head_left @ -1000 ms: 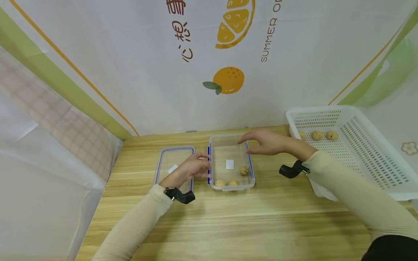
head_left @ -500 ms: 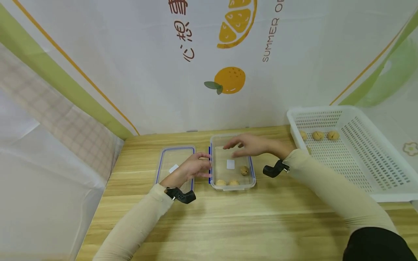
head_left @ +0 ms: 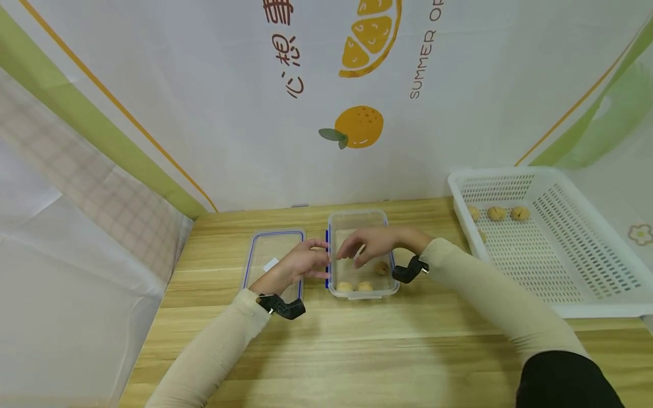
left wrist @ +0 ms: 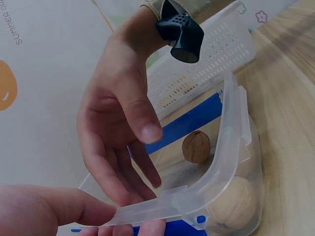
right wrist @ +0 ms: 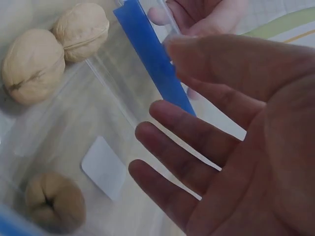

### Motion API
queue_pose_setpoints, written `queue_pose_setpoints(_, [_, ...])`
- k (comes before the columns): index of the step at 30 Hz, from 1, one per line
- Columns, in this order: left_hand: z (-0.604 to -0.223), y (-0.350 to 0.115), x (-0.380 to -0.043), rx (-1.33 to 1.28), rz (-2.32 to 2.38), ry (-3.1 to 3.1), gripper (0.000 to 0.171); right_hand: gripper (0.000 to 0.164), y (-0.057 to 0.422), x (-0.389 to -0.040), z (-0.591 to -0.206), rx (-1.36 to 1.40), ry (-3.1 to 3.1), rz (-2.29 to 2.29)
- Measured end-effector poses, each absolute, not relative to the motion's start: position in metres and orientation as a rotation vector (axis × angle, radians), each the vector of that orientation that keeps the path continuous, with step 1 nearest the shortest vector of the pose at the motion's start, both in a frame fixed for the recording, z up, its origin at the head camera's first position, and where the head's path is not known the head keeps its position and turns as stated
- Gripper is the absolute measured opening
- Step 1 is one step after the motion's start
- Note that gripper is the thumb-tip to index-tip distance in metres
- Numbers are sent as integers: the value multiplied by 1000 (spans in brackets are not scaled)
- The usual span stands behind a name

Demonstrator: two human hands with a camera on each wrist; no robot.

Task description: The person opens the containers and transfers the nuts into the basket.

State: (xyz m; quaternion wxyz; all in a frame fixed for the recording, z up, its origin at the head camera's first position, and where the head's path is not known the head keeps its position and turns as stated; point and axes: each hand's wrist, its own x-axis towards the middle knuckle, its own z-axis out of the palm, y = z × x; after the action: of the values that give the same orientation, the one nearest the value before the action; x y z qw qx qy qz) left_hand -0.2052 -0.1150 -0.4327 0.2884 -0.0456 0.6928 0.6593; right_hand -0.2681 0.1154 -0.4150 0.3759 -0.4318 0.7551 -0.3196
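Observation:
A clear storage box with blue clips stands on the table, with three walnuts inside: two along its near end, one walnut by the right wall. My left hand holds the box's left side, thumb at the rim and fingers against the outer wall. Over the box floor hovers my right hand, palm down, its fingers loosely bent and spread with nothing between them. Its fingers point toward the left wall. A white label lies on the box floor.
A clear lid with a blue seal lies left of the box, partly under my left hand. At the right stands a white perforated basket with several walnuts at its far left. A printed cloth hangs behind the table.
My right hand has moved left and nearer to me, from the box's far right rim to over its middle. The left hand and the box have stayed in place.

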Motion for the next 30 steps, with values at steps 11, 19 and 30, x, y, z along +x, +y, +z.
queue_pose_setpoints(11, [-433, -115, -206, -114, 1764, 1841, 50, 33, 99, -264, -431, -1080, 1812, -785])
queue_pose_setpoints(19, [-433, -115, -206, -118, 1765, 1836, 51, 36, 96, -261, -431, -994, 1747, -733])
queue_pose_setpoints(30, [-432, -115, -206, -127, 1768, 1835, 50, 33, 90, -259, -435, -990, 1696, -708])
